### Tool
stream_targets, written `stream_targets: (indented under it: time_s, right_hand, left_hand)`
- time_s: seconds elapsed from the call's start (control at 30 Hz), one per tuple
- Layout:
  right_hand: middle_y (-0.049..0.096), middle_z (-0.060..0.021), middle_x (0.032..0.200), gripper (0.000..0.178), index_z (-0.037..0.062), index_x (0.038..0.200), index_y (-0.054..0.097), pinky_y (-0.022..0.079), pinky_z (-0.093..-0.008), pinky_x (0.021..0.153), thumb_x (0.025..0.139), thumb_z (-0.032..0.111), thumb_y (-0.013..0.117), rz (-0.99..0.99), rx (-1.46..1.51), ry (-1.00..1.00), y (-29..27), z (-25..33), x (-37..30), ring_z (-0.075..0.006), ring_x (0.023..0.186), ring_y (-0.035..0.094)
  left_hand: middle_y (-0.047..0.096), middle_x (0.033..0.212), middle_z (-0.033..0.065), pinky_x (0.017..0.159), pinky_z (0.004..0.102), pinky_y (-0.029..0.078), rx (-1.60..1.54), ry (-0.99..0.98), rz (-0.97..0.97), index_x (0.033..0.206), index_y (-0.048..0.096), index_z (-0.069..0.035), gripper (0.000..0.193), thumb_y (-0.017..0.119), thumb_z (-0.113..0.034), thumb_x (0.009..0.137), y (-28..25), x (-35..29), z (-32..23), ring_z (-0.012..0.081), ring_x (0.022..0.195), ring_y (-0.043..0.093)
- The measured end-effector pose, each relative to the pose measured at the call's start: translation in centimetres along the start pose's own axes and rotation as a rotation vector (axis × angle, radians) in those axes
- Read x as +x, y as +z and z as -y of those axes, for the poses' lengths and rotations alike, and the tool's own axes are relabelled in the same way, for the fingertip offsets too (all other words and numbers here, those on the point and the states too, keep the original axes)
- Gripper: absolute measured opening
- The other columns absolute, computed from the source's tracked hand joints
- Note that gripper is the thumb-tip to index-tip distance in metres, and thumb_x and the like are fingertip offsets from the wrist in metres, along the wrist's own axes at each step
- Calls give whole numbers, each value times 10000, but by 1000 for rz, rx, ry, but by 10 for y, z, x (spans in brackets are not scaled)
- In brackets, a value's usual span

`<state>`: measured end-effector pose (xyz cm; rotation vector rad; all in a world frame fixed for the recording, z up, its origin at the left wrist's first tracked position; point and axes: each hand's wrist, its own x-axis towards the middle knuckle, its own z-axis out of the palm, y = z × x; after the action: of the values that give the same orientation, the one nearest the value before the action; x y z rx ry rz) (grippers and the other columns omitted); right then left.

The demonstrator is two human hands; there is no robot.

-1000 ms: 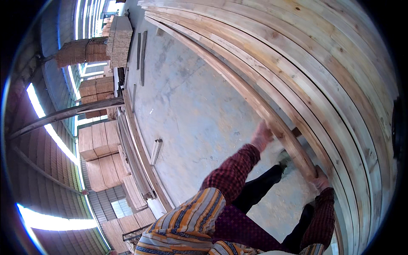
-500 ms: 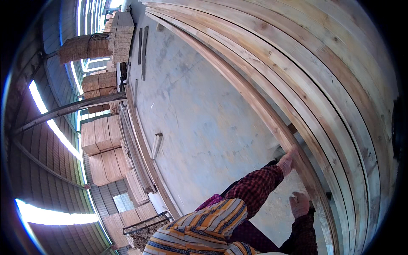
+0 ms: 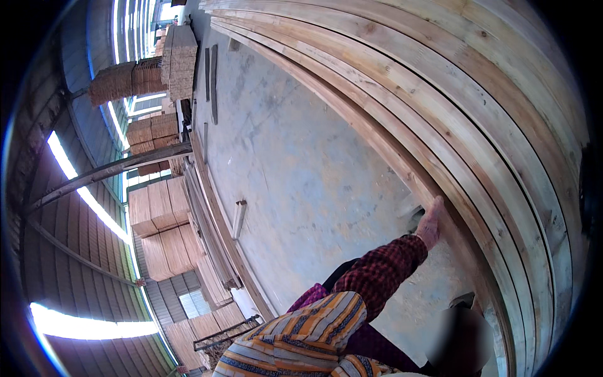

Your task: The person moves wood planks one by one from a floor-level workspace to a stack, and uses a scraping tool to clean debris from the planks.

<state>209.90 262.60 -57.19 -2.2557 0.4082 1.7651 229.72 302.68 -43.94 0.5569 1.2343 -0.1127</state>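
A long wooden beam (image 3: 402, 173) lies along the near edge of a row of similar long boards (image 3: 440, 125). My left hand (image 3: 430, 224) presses against the beam's near side, its fingers stretched upward along the wood. The plaid sleeve (image 3: 392, 270) of my left arm reaches out to it. Lower down, close to the same beam, my right hand (image 3: 461, 333) is lost in a blurred patch, so its fingers cannot be made out.
Stacks of sawn wood (image 3: 164, 207) line the left side beneath a metal roof. A dark post (image 3: 113, 168) slants across there. Long timbers (image 3: 217, 232) and a short pale piece (image 3: 239, 220) lie on the concrete floor (image 3: 301, 144).
The beam has shifted right against the neighbouring boards, narrowing the gap between them. My left hand has moved slightly up with it. My right hand, clear before, is now blurred.
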Motion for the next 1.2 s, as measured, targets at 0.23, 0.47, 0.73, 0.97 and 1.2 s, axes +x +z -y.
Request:
stream_targets:
  time_s: [0.23, 0.47, 0.73, 0.97, 1.2]
  right_hand:
    - [457, -199, 1511, 586, 9, 1433, 494, 327, -373, 1152, 1027, 432, 487, -41, 33, -45, -19, 30, 14, -314, 1404, 424]
    - [408, -183, 1568, 645, -11, 1485, 437, 287, -356, 1183, 1042, 456, 463, -153, 150, -229, 2, -3, 34, -294, 1451, 378]
    - [598, -218, 1379, 521, -18, 1337, 598, 386, -365, 1105, 951, 329, 640, -158, 889, -119, -35, 83, -91, -320, 1314, 536]
    - [603, -179, 1383, 547, -52, 1362, 561, 418, -336, 1081, 970, 319, 652, 47, 1330, 38, -86, 97, -219, -252, 1270, 574]
    - [618, -172, 1368, 560, -51, 1393, 531, 427, -343, 1083, 972, 286, 680, -187, 1357, -135, -142, 86, -317, -247, 1281, 566]
  left_hand:
    - [535, 1442, 48, 1077, 364, 422, 28, 4, -29, 1454, 485, -105, 848, 736, -627, 834, 22, 23, -39, 195, 1307, 503]
    - [573, 1391, 21, 1036, 411, 454, -1, -96, 144, 1400, 520, -136, 733, 724, -595, 867, -15, 29, -6, 192, 1278, 522]
    - [594, 1226, -10, 964, 398, 438, 318, -376, 402, 1358, 520, -156, 532, 712, -403, 928, -31, -40, 64, 156, 1101, 543]
    - [590, 1309, 135, 988, 451, 486, 477, -347, 284, 1385, 493, -84, 547, 695, -337, 944, -56, -126, -31, 289, 1152, 586]
    - [606, 1040, 75, 760, 383, 517, 603, -243, 117, 1085, 565, -114, 216, 649, -284, 982, 17, -210, -124, 178, 825, 548]
